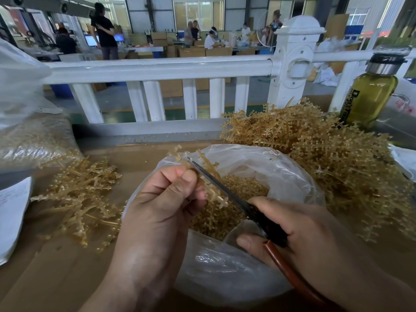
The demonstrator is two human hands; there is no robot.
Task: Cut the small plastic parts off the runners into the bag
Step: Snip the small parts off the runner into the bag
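Note:
My left hand (166,199) pinches a tan plastic runner (209,167) with small parts on its branches, holding it over the open clear plastic bag (281,167). My right hand (299,230) grips scissors (227,190) by their dark and brown handles. The thin blades lie along the runner, tip pointing up and left. Inside the bag lies a heap of small tan cut parts (238,185).
A big pile of tan runners (326,154) lies at the right, a smaller pile (83,194) at the left, all on brown cardboard (56,278). A bottle of yellow liquid (369,93) stands far right. A white railing (157,70) runs behind. A filled clear bag (33,136) sits far left, with papers (11,212) below it.

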